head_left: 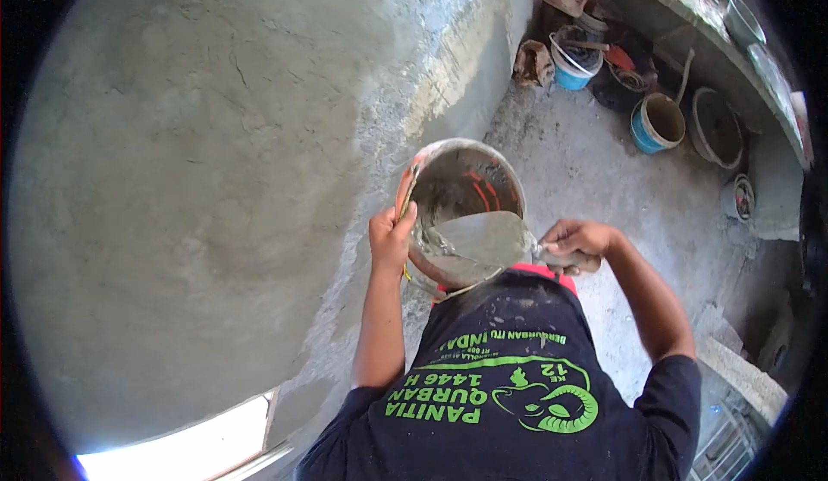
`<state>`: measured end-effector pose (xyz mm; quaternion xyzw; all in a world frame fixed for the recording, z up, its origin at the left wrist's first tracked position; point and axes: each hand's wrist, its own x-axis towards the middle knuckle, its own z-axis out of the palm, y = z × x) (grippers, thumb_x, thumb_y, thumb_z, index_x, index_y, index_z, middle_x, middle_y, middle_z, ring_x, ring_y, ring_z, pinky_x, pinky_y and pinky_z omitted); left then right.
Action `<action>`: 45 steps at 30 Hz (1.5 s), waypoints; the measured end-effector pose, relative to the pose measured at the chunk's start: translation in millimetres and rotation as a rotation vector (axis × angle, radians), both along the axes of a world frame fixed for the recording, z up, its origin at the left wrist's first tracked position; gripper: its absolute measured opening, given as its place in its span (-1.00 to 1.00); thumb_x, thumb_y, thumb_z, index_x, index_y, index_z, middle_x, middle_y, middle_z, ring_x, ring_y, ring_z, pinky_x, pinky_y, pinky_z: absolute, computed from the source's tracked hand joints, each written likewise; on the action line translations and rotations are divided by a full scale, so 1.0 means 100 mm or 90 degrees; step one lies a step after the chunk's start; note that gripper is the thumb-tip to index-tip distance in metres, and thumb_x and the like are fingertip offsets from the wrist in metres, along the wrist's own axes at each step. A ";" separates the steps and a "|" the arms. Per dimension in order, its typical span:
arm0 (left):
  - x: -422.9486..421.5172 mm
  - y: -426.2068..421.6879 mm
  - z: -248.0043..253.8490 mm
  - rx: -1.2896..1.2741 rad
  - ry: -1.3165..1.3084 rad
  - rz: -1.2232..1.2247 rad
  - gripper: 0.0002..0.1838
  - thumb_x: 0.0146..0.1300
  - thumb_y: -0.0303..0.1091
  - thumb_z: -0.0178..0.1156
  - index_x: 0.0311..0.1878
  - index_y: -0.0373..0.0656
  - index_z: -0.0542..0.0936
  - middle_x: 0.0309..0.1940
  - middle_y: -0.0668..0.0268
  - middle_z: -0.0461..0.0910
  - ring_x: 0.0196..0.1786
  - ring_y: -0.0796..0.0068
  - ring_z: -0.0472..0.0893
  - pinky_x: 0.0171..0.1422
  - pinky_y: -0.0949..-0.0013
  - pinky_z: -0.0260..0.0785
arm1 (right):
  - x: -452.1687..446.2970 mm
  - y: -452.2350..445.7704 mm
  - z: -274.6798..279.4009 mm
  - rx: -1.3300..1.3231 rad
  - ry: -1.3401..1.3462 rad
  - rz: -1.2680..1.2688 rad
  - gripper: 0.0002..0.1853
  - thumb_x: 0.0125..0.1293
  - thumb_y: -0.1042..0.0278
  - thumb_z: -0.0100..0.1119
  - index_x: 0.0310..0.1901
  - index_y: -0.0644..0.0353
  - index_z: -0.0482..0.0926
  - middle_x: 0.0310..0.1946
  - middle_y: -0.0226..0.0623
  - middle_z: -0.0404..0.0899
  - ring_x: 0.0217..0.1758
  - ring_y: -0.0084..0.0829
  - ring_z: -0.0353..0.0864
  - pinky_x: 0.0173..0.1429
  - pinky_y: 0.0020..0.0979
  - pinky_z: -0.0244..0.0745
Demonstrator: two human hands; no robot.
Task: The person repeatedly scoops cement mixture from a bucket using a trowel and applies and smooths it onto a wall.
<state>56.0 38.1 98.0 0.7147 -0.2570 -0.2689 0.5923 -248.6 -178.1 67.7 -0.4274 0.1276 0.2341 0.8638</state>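
My left hand (392,238) grips the left rim of a mortar-smeared bucket (466,146), its thumb over the edge. The bucket is held in front of my body, tilted so that its inside shows, with wet grey mortar and orange streaks on the wall. In my right hand (580,244) is the handle of a trowel (483,238). Its broad grey blade lies across the bucket's mouth, the tip pointing left toward the mortar at the left side. How much mortar lies beneath the blade is hidden.
A wall (207,179) with damp grey plaster fills the left side. On the concrete floor (552,153), toward the back right, stand a blue-and-white bucket (573,74), a blue bucket (645,132) and a round tub (718,127). A ledge (733,45) curves along the right.
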 end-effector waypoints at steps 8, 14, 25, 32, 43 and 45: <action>-0.18 0.37 -0.91 0.270 -0.006 0.026 -0.89 0.05 -0.64 0.24 -0.33 -0.28 0.66 -0.42 0.43 0.61 -0.41 0.63 0.51 -0.32 0.41 0.35 | -0.15 0.16 -0.24 -0.108 -0.043 -0.179 -0.68 0.43 0.23 0.22 0.04 0.30 0.59 -0.30 -0.38 0.61 -0.32 -0.55 0.59 -0.22 -0.43 0.54; -0.20 0.36 -1.75 0.319 0.106 0.038 -0.92 0.05 -0.53 0.27 -0.38 -0.35 0.61 -0.58 0.27 0.58 -0.47 0.53 0.54 -0.35 0.26 0.36 | 0.25 0.91 -1.09 0.160 -0.030 -0.398 -0.55 0.53 0.19 0.14 0.30 0.24 0.33 -0.22 -0.30 0.49 -0.29 -0.37 0.62 -0.25 -0.30 0.59; -0.40 1.83 -5.05 0.330 -0.036 -0.171 -0.39 0.36 -0.17 0.22 0.41 -0.18 0.36 -0.03 0.06 0.62 0.05 0.20 0.62 0.15 0.16 0.44 | 2.73 1.61 -3.33 -0.297 0.044 -0.713 -0.52 0.51 0.27 0.08 0.33 0.40 0.40 0.22 -0.03 0.50 0.30 -0.22 0.49 0.43 -0.29 0.29; -0.26 1.24 -4.58 0.461 0.062 -0.189 -0.40 0.36 -0.19 0.23 0.40 -0.20 0.37 0.03 0.14 0.60 0.09 0.23 0.56 0.26 0.20 0.36 | 3.70 1.71 -3.76 -0.374 0.089 -0.770 -0.53 0.47 0.33 0.14 0.29 0.47 0.42 0.00 0.17 0.64 0.08 -0.10 0.69 0.21 -0.27 0.50; -0.29 1.60 -4.77 0.440 -0.007 -0.224 -0.61 0.31 -0.24 0.28 0.12 -0.23 0.57 -0.03 0.14 0.63 0.06 0.19 0.61 0.15 0.20 0.47 | 3.47 1.46 -4.04 -0.061 0.132 -0.795 -0.55 0.55 0.22 0.08 0.32 0.34 0.41 -0.29 -0.33 0.59 -0.29 -0.47 0.63 -0.20 -0.46 0.53; -0.27 1.57 -4.77 0.417 0.063 -0.206 -0.61 0.31 -0.22 0.29 0.11 -0.23 0.58 -0.05 0.14 0.64 0.03 0.17 0.62 0.12 0.20 0.48 | 3.63 1.45 -3.99 -0.012 0.127 -0.771 -0.53 0.54 0.23 0.09 0.32 0.37 0.40 -0.24 -0.25 0.63 -0.22 -0.42 0.67 -0.11 -0.41 0.57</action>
